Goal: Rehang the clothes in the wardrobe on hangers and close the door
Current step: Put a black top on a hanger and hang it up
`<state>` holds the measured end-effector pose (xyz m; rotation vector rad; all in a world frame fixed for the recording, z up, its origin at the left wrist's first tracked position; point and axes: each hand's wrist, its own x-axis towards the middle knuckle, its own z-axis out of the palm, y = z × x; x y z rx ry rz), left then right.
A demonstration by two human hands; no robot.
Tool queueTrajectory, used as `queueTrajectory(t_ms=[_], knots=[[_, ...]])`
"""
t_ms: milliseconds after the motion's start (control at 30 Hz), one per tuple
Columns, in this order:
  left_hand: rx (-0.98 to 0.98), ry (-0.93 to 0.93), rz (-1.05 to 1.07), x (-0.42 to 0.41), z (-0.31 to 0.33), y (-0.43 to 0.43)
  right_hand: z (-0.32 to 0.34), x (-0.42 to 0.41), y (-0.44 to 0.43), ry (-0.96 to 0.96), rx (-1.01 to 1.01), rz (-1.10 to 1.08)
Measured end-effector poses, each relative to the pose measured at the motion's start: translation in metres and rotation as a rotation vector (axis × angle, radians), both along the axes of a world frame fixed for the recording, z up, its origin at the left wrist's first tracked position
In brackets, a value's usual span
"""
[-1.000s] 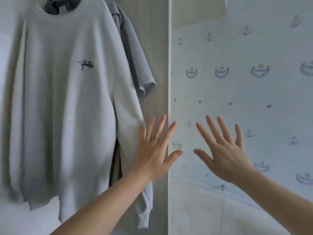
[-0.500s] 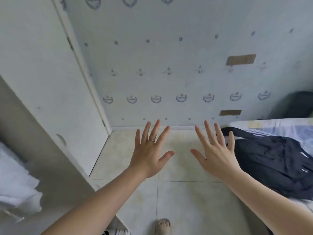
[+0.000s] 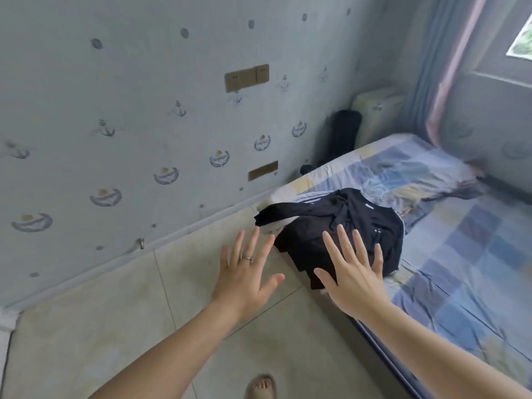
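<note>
both hands are stretched out in front of the person, palms facing away. the left hand (image 3: 244, 279) is spread wide over the tiled floor (image 3: 115, 312), its fingers (image 3: 250, 243) straight and apart, holding nothing, with a thin ring (image 3: 247, 258) on one of them. the right hand (image 3: 354, 280) is splayed the same way, its fingers (image 3: 347, 243) straight and empty, and in this view it overlaps the near edge of the black garment (image 3: 345, 220); whether it touches the cloth cannot be told. the black garment lies in a crumpled heap on the near corner of the bed (image 3: 475, 269), one sleeve hanging out past the bed's end toward the wall (image 3: 115, 110), with a few white stripes showing along its top edge. the bed carries a blue and yellow checked sheet. the wall is pale blue with anchor and wreath prints, and a brown socket plate (image 3: 247, 77) sits on it, with a smaller brown plate (image 3: 262, 170) lower down. in the far corner a dark upright object (image 3: 344, 133) stands beside a cream-coloured unit (image 3: 380, 110), and a blue and pink curtain (image 3: 437, 82) hangs next to the window (image 3: 522, 38). a bare foot (image 3: 260, 385) shows at the bottom edge on the floor.
</note>
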<state>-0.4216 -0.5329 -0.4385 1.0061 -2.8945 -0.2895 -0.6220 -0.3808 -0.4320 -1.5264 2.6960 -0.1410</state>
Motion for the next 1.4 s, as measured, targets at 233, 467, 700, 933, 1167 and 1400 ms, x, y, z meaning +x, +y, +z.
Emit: queueTrajectory(t_ms=[233,467,700,933,1167,1400], knots=[[0.062,0.026,-0.205,-0.119,0.001,-0.085,-0.010,-0.073,-0.035,-0.062,-0.005,-0.302],[0.042,0.013,-0.354,-0.234,-0.005,-0.120,-0.016,-0.147,-0.030,-0.069,0.029,-0.509],[0.040,0.006,-0.441,-0.354,-0.016,-0.141,-0.036,-0.252,-0.041,-0.105,0.022,-0.599],[0.075,-0.057,-0.409,-0.459,-0.030,-0.177,-0.052,-0.351,-0.057,-0.200,0.033,-0.639],[0.175,-0.129,-0.348,-0.535,-0.070,-0.206,-0.081,-0.420,-0.078,-0.291,0.126,-0.661],[0.278,-0.294,-0.382,-0.595,-0.142,-0.263,-0.138,-0.449,-0.119,-0.416,0.256,-0.781]])
